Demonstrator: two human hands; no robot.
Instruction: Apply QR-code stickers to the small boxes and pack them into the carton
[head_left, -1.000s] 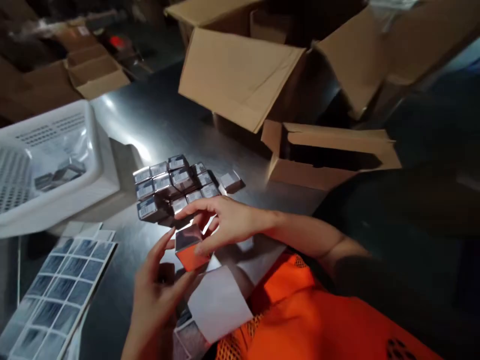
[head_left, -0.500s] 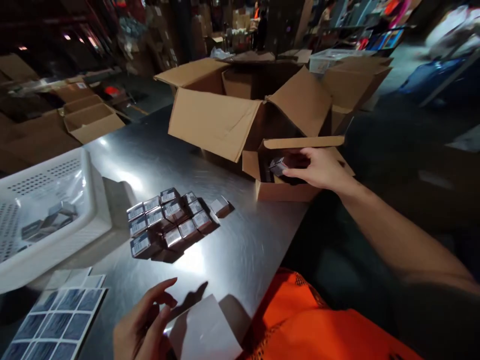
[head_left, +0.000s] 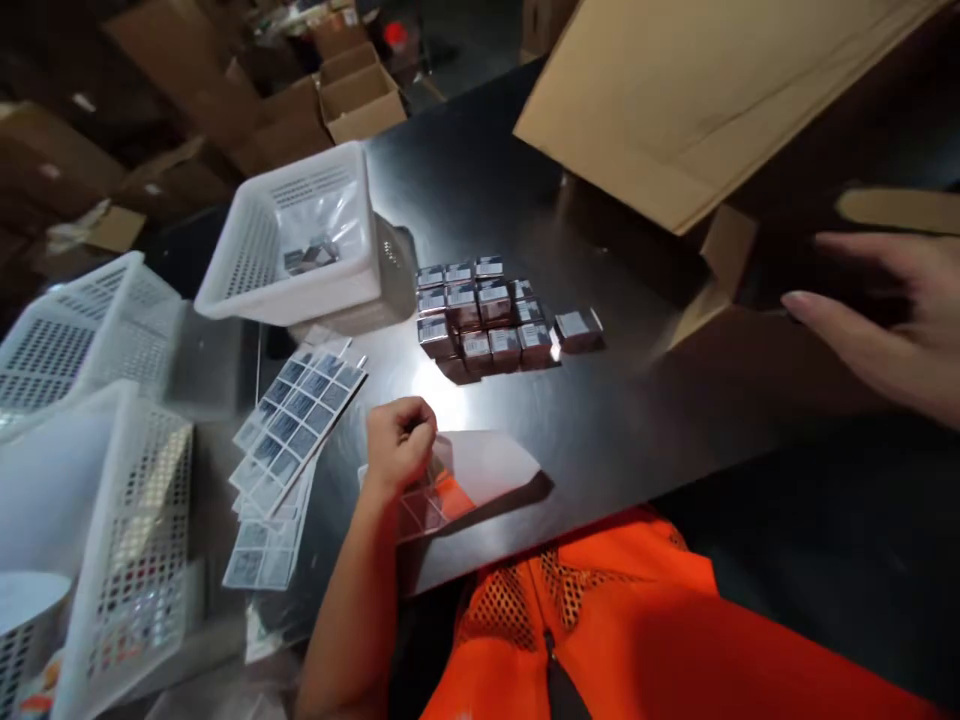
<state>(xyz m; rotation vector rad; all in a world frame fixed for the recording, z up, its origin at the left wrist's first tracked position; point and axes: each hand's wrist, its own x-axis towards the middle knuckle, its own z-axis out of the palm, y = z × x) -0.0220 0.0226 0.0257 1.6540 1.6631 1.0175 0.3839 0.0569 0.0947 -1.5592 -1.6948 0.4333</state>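
Note:
My left hand (head_left: 401,440) is curled into a pinch on a white label sheet (head_left: 480,470) that lies near the front edge of the dark metal table (head_left: 637,420). My right hand (head_left: 892,320) hovers at the far right with fingers spread and nothing in it, beside the small open cardboard box (head_left: 724,250). A tight cluster of small silver boxes (head_left: 480,315) with barcode labels stands at mid-table. One more small box (head_left: 577,325) sits just to the right of the cluster.
A white plastic basket (head_left: 247,290) holding a clear bag with a few small boxes stands behind fanned label sheets (head_left: 296,410). More white baskets (head_left: 82,340) crowd the left. A large cardboard flap (head_left: 697,90) overhangs the back right. My orange vest (head_left: 600,640) fills the bottom.
My right hand carried a small box into the cardboard box and has come out with nothing in it. My left hand closed onto the label sheet. The view swung left and down.

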